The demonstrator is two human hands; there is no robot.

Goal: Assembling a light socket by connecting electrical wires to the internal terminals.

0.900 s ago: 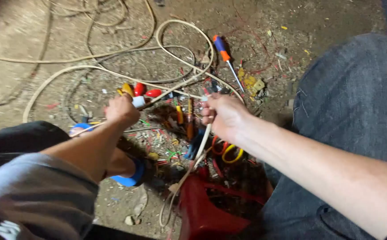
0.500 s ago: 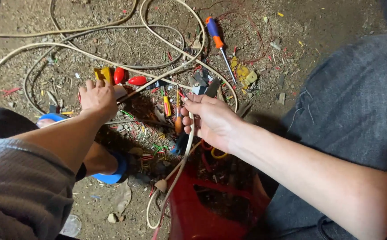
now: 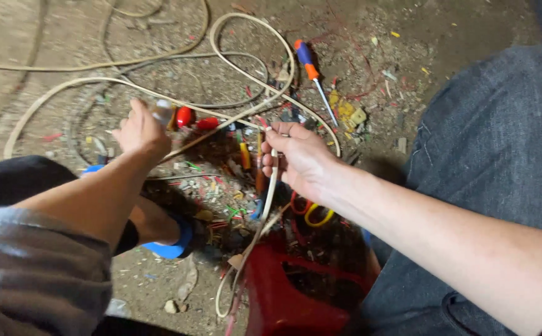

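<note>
My right hand (image 3: 299, 160) is closed around a cream-coloured cable (image 3: 271, 186) that hangs down from the fist and loops over the dirt floor. My left hand (image 3: 139, 132) reaches toward red-handled pliers (image 3: 193, 118) and grips a small pale object, blurred, at its fingertips. The cable runs from my right fist toward my left hand. Several small hand tools with orange and yellow handles (image 3: 245, 155) lie between the hands.
A screwdriver with a blue and orange handle (image 3: 311, 71) lies farther out. More cream cable (image 3: 97, 62) snakes across the floor. Coloured wire scraps litter the ground. A red plastic stool (image 3: 283, 292) sits below. A blue sandal (image 3: 171, 246) is at left, my grey trouser leg (image 3: 488, 155) at right.
Both hands have shifted slightly right in view as the camera moved. My left hand has lifted off the pliers' handles with a small pale object in its fingers.
</note>
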